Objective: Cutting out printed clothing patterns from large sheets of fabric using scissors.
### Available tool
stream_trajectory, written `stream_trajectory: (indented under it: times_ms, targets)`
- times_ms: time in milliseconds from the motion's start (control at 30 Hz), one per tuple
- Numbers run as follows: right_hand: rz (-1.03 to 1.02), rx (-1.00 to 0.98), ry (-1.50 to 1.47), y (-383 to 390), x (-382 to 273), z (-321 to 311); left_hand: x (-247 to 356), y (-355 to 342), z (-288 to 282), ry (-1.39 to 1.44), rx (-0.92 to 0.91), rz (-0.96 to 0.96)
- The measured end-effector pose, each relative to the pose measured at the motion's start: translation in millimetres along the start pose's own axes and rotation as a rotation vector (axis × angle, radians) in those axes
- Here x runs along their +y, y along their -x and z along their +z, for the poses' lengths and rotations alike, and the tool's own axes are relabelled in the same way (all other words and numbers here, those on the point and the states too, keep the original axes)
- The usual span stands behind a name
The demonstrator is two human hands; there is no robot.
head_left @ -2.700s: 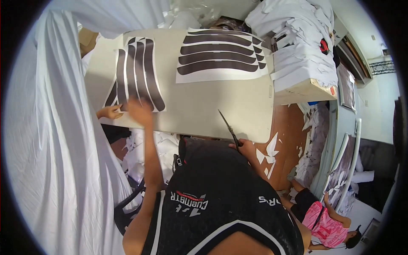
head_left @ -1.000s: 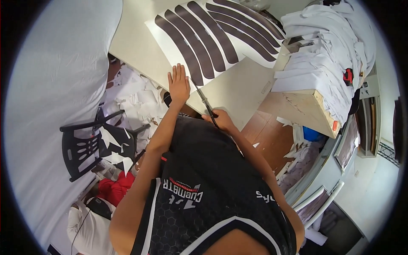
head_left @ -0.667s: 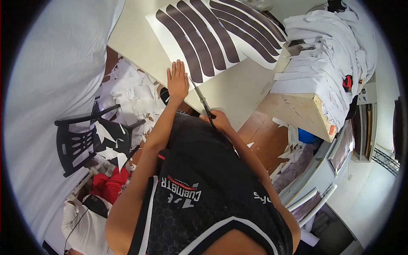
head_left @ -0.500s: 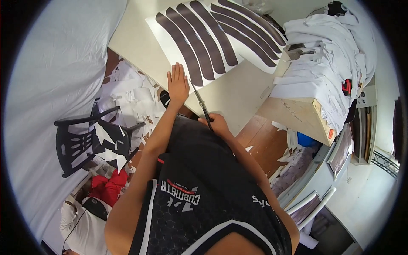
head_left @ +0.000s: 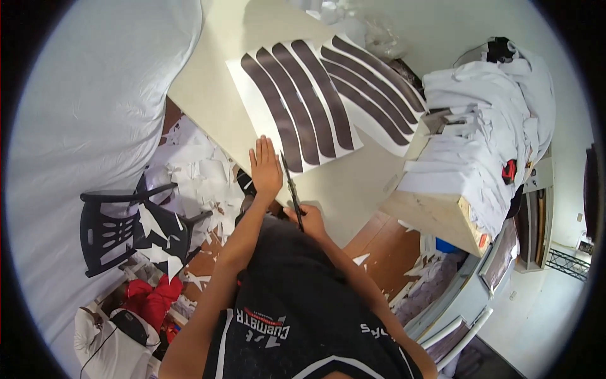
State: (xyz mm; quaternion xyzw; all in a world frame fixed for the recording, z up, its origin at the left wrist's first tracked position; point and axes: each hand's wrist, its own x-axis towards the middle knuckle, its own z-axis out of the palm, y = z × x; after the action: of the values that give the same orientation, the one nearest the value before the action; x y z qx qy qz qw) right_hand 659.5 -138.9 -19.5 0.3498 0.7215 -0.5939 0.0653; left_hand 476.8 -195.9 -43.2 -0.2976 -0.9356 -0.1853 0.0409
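Right hand (head_left: 307, 220) has a snug grip round the black handles of one pair of scissors (head_left: 291, 191), and the left hand (head_left: 266, 172) lies flat, fingers straight, just beside the blades. Thin, dark and long, the scissors sit at the close edge of the surface (head_left: 344, 196), with their long line running away from the person and leaning a bit left, tips at a corner of the near sheet (head_left: 293, 107). Smooth and white, it has four long, bendy brown strips (head_left: 276, 104) with round ends, and one far sheet (head_left: 377, 101) shows four more.
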Motion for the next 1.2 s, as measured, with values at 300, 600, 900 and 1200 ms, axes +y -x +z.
stream_trajectory:
  times_ms: [300, 600, 900, 1200]
  targets:
    - [0.098, -0.062, -0.026, -58, -71, -13, -10, -16, 3, -0.039, -0.039, -0.043]
    - [0.096, -0.114, 0.005, -107, -105, -26, -9, -18, -12, -0.012, -0.089, -0.019]
    - [0.023, -0.16, 0.055, -171, -153, -24, -10, -30, -18, 0.048, -0.093, -0.045]
    - [-0.052, -0.182, 0.196, -239, -195, -9, -11, -34, -30, -0.001, -0.153, -0.05]
